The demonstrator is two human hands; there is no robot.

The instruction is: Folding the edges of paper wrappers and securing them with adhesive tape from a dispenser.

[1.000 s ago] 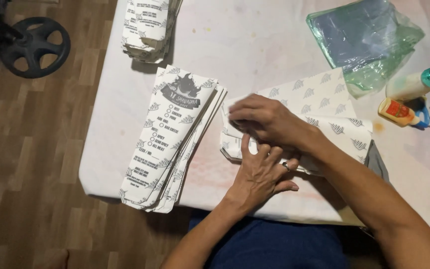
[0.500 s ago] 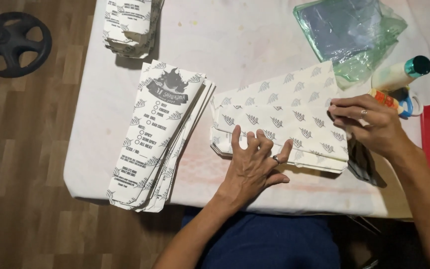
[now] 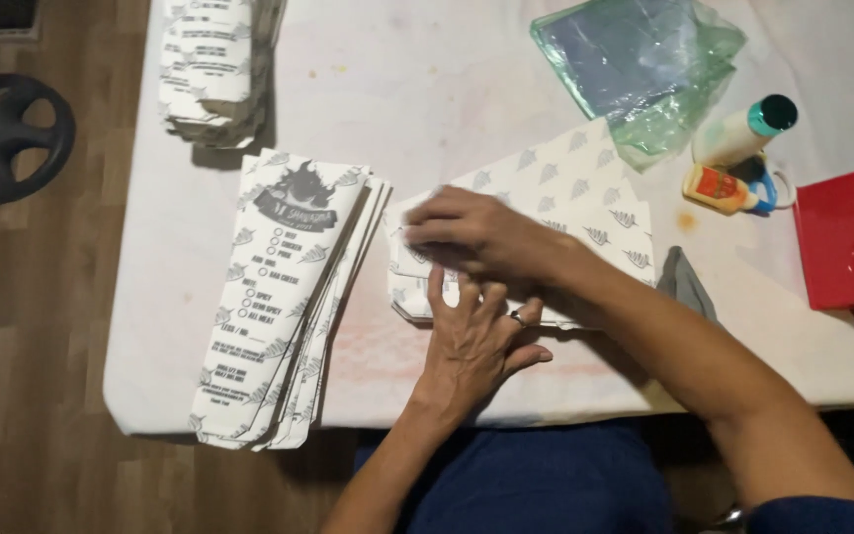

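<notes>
A stack of flat white paper sheets with a grey leaf pattern (image 3: 585, 188) lies on the white table (image 3: 447, 89). My left hand (image 3: 476, 341) presses flat on the stack's near left part, fingers spread, a ring on one finger. My right hand (image 3: 476, 237) lies over the stack's left end, just above my left hand, fingers together and blurred with motion. Left of both hands sits a fanned pile of long printed paper bags (image 3: 289, 297), overhanging the table's near edge.
A second pile of printed bags (image 3: 214, 64) sits at the far left. A green plastic bag (image 3: 644, 69), a white bottle with teal cap (image 3: 743, 129), a small glue bottle (image 3: 719, 188), a red tray (image 3: 847, 237) and a grey cloth (image 3: 689, 287) lie right. A black wheel (image 3: 7, 138) rests on the wooden floor.
My right hand slid from the stack's left end to its right end, then back to the left end. My left hand stayed pressing on the near left part.
</notes>
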